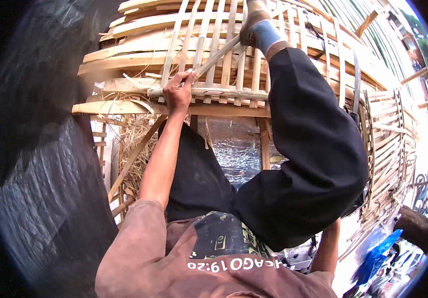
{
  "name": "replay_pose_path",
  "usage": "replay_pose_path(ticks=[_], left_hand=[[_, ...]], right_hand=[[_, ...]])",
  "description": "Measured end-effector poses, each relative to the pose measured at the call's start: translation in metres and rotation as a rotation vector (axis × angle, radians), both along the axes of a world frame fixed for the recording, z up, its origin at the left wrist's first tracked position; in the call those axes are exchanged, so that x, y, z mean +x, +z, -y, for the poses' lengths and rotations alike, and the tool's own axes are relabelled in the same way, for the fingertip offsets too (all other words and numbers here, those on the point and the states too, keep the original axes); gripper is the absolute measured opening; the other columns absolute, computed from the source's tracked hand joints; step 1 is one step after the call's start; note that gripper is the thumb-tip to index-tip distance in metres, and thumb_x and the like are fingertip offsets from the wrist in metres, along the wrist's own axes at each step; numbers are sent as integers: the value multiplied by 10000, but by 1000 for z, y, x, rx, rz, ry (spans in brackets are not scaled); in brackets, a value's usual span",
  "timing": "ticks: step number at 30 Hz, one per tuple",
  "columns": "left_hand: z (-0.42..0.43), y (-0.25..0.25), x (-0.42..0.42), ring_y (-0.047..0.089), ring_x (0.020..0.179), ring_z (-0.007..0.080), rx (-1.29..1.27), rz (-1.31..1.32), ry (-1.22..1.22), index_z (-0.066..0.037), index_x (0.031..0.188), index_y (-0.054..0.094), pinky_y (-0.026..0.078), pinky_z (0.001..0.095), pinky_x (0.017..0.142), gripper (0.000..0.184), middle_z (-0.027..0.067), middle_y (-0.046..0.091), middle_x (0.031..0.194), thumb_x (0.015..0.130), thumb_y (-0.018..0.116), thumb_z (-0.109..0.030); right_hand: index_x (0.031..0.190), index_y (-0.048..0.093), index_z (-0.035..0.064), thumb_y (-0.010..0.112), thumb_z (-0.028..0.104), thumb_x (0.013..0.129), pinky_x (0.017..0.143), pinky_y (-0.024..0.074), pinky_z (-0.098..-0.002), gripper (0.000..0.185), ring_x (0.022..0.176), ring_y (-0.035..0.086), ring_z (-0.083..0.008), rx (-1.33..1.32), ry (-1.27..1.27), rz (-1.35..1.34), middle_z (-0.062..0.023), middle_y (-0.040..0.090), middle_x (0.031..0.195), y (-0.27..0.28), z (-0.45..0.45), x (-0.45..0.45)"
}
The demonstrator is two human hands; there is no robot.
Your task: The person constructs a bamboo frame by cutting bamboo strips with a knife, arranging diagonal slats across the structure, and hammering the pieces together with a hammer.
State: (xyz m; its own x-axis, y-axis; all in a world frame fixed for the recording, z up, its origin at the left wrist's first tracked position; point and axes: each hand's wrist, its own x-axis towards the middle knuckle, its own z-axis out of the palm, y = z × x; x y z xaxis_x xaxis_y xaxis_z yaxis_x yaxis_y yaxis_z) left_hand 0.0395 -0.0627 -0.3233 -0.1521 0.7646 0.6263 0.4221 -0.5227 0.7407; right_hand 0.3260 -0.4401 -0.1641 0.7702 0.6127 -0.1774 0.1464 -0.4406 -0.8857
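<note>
My left hand [179,92] is closed around the near end of a bamboo strip [217,55], at the near edge of a slatted bamboo panel [226,64]. The strip slants up and away to the right, over the panel's slats, toward my raised foot [257,27]. Beside the hand, a bound bamboo edge piece [229,93] runs across the slat ends. My foot rests on or just over the panel; the exact contact is unclear. Of my right arm only the forearm [329,248] shows, beside my bent leg; the right hand is hidden behind it.
Long split planks [139,57] lie beneath the panel. Dry shavings [137,144] are heaped left of my legs. A dark sheet [50,188] hangs at the left. On the right stand a woven bamboo frame [390,139], a blue plastic piece [375,258] and an upright dark blade-like strip [356,82].
</note>
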Motion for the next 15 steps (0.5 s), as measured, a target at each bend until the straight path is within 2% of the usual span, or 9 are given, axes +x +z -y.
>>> replay_pose_path(ticks=[6, 8, 9, 10, 12, 14, 15], left_hand=[[-4, -7, -3, 703, 723, 211, 11, -28, -8, -65, 876, 705, 521, 328, 619, 151, 113, 725, 819, 811, 769, -185], [-5, -9, -3, 703, 725, 216, 15, -30, 0, -67, 873, 705, 521, 331, 617, 140, 111, 725, 819, 808, 772, -172], [-4, -9, -3, 703, 727, 220, -9, -31, 3, -68, 872, 703, 518, 333, 613, 128, 112, 725, 823, 808, 770, -156], [-5, -11, -2, 703, 727, 220, -17, -35, 10, -68, 872, 703, 518, 333, 613, 128, 112, 725, 823, 808, 770, -156], [-7, -13, -1, 700, 723, 221, 65, -5, -4, -67, 874, 697, 516, 334, 610, 129, 115, 722, 820, 812, 767, -156], [-3, -6, -2, 689, 698, 220, 14, -26, 2, -64, 877, 687, 512, 331, 604, 149, 114, 714, 792, 818, 765, -177], [-2, -8, -3, 688, 696, 217, -13, -19, -2, -64, 877, 686, 512, 328, 602, 147, 116, 713, 790, 822, 762, -176]], right_hand=[[1196, 515, 35, 594, 101, 898, 472, 427, -230, 316, 579, 522, -74, 173, -244, 13, 21, 549, 778, 40, 26, 36], [1291, 462, 31, 611, 92, 876, 337, 283, -165, 445, 424, 369, -26, 299, -227, 53, 31, 391, 605, 56, 31, 49], [1252, 455, 39, 588, 90, 889, 283, 267, -206, 390, 343, 316, -55, 437, -248, -20, 33, 307, 517, 61, 27, 55], [1257, 416, 54, 568, 101, 897, 292, 298, -203, 394, 362, 342, -70, 516, -98, -86, 20, 328, 554, 67, 25, 58], [1249, 370, 63, 547, 94, 893, 307, 341, -215, 398, 376, 364, -98, 754, 29, -267, -11, 365, 612, 57, 3, 47], [1248, 346, 58, 540, 69, 858, 359, 404, -228, 436, 405, 389, -122, 778, 164, -417, -50, 399, 700, 42, -41, 21], [1224, 363, 47, 560, 66, 838, 328, 367, -221, 433, 389, 372, -99, 712, 101, -376, -32, 385, 655, 38, -63, -2]])
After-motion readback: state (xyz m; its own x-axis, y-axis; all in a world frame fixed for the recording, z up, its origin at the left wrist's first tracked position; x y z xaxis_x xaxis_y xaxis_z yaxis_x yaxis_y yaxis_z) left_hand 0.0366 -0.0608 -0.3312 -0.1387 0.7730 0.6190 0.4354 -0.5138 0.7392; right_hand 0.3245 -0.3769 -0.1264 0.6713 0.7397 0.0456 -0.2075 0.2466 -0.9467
